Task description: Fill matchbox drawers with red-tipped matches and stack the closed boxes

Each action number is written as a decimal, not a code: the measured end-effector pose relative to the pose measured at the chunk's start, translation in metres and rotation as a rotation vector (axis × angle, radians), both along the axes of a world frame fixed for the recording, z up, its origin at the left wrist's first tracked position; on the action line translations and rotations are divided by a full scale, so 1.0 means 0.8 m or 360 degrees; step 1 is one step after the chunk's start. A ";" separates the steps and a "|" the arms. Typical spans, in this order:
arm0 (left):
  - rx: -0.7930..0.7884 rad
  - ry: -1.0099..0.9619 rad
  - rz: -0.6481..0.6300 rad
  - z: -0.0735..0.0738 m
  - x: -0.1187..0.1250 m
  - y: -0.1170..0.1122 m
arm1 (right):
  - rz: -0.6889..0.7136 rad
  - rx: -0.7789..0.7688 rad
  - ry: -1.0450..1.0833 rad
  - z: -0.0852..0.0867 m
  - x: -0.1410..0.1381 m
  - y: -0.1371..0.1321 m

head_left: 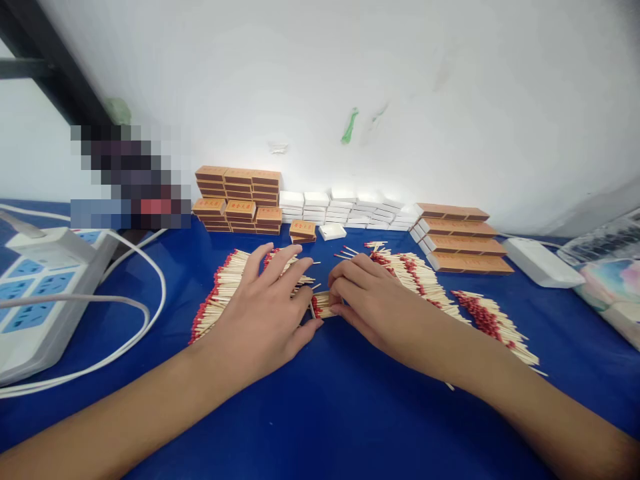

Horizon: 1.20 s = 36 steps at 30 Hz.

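Note:
My left hand [267,303] lies flat, fingers spread, on a long row of red-tipped matches [220,290] on the blue tabletop [340,400]. My right hand [373,300] has its fingers curled and pinches a small bundle of matches [324,305] that sits between both hands. My left thumb touches that bundle's near end. More matches [420,277] fan out behind my right hand, and another row [495,327] lies past my right wrist.
Orange matchbox sleeves are stacked at the back left [237,199] and back right [463,237], white inner trays [345,208] between them against the wall. One orange box [303,231] and one white tray [333,231] lie loose. A power strip [43,293] with white cables is left; a white adapter [543,262] is right.

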<state>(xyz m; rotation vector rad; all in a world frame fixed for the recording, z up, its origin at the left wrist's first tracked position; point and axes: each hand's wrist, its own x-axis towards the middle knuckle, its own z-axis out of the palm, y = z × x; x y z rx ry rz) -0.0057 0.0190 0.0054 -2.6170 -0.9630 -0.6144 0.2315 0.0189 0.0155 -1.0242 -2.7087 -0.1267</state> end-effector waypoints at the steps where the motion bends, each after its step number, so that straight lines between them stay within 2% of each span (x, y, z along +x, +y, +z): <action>1: 0.0002 0.0002 0.0002 -0.001 0.000 0.000 | 0.0012 0.0006 0.0013 0.000 0.000 0.001; 19: 0.0017 0.0026 0.0002 -0.002 -0.002 0.002 | 0.0007 -0.0163 0.0265 0.001 0.008 0.016; 21: 0.0013 0.0019 -0.0013 -0.002 -0.001 0.001 | -0.0069 -0.0176 0.0332 0.000 0.017 0.027; 27: 0.0007 -0.0116 -0.0098 0.005 0.000 -0.005 | -0.0520 -0.0227 0.0524 -0.004 0.064 0.071; 29: -0.0024 -0.0186 -0.0128 0.006 0.000 -0.006 | -0.0609 -0.0318 0.0549 0.002 0.072 0.076; 31: -0.0061 -0.0216 -0.0141 0.006 0.000 -0.006 | -0.0636 -0.0536 0.0570 0.010 0.073 0.073; 34: -0.0084 -0.0200 -0.0143 0.003 -0.001 -0.004 | -0.0535 -0.0944 0.0559 0.021 0.065 0.060; 36: -0.0092 -0.0191 -0.0139 0.001 0.000 -0.003 | -0.0448 -0.1097 0.0509 0.024 0.057 0.051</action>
